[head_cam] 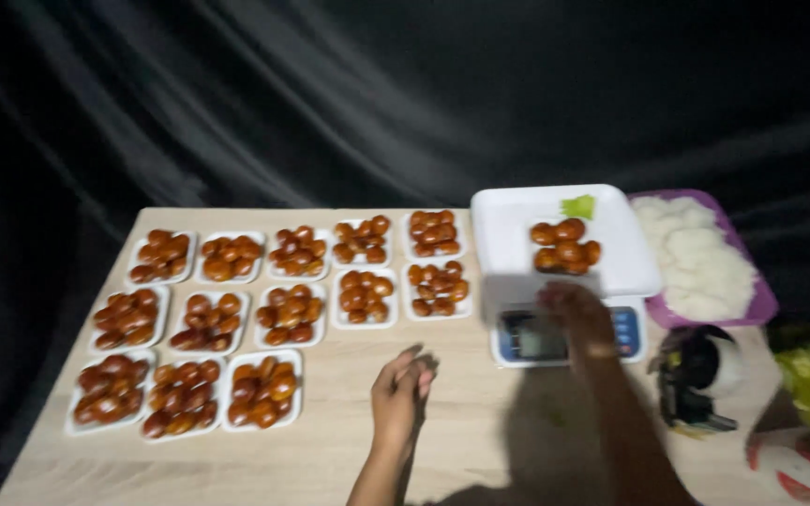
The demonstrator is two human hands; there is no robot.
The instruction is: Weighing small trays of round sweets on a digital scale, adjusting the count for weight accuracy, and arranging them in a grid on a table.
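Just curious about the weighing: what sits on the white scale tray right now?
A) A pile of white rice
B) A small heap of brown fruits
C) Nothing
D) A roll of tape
B: brown fruits lie on the scale tray, with the right hand just below them.

Right hand (pixel 576 309) at scale (pixel 564 281) right of centre, fruit (pixel 565 245) on its tray, left hand (pixel 401 386) on table (pixel 480 412) lower centre, filled trays (pixel 278 319) at left.

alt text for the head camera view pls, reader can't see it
A person's right hand reaches over a white scale holding brown fruits; the left hand rests on a wooden table beside thirteen small white trays of similar fruits.
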